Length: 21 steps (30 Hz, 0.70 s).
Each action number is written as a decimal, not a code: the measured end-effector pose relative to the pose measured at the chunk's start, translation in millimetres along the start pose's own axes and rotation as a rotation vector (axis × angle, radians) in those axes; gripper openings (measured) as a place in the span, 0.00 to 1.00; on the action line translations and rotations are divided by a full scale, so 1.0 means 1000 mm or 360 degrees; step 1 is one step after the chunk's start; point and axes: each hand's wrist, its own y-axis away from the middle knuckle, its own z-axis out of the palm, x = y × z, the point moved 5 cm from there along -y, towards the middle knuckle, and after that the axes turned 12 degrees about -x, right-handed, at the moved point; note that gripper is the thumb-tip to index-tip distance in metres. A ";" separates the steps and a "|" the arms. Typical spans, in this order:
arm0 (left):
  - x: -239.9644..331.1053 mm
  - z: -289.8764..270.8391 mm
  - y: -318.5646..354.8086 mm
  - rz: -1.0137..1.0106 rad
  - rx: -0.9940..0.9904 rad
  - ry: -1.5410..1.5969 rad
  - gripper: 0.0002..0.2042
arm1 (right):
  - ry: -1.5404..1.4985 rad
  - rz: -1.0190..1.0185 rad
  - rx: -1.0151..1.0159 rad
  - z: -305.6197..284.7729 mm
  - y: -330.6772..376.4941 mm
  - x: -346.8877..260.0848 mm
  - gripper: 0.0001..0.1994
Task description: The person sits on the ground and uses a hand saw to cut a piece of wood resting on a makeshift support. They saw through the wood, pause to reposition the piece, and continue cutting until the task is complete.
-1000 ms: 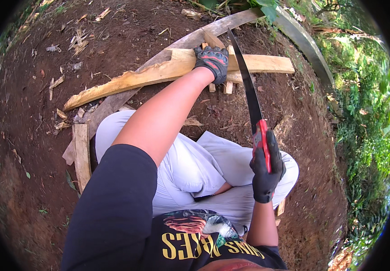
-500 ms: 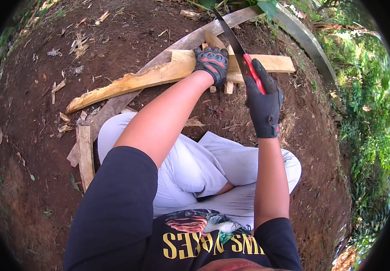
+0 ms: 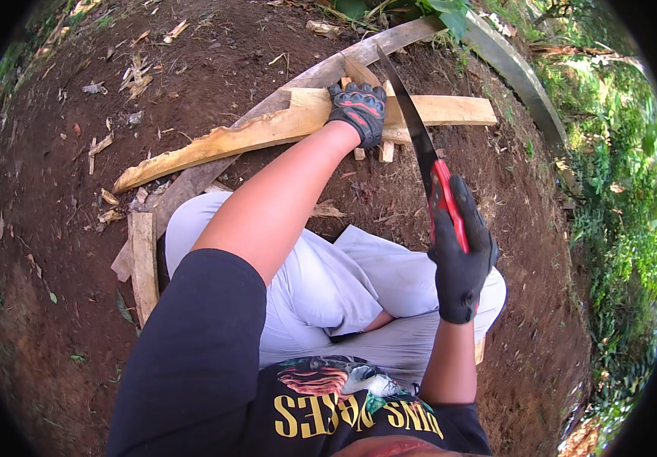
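Observation:
A long, rough-edged wooden board (image 3: 237, 142) lies crosswise in front of me, propped on smaller wood pieces (image 3: 386, 151). My left hand (image 3: 357, 113), in a black glove with red marks, is closed over the board and presses it down. In my gloved right hand (image 3: 464, 255) is the red handle of a hand saw (image 3: 416, 122). Its dark blade slants up and to the left across the board, just right of my left hand. Most of the blade's length reaches from the handle to beyond the board's far edge.
A weathered grey plank (image 3: 298, 80) runs diagonally under the board. One short wood piece (image 3: 143, 263) lies by my left knee. Wood chips (image 3: 137, 78) are scattered over the brown soil. Farther right, a grey curved edging (image 3: 523, 76) borders green plants (image 3: 618, 183).
My right hand has drawn the saw back toward my body and slightly right. My left hand stays in place on the board.

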 end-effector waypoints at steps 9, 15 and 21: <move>0.006 0.005 -0.005 -0.0042 0.0102 0.0007 0.34 | 0.0113 -0.0174 0.0104 0.036 -0.062 -0.001 0.24; 0.006 0.001 -0.003 -0.0065 0.0048 -0.0019 0.33 | 0.0168 0.0088 -0.0080 0.001 0.070 0.006 0.24; 0.002 -0.001 -0.001 -0.0034 -0.0027 -0.0024 0.35 | -0.0050 0.0174 -0.0087 0.008 0.044 0.016 0.24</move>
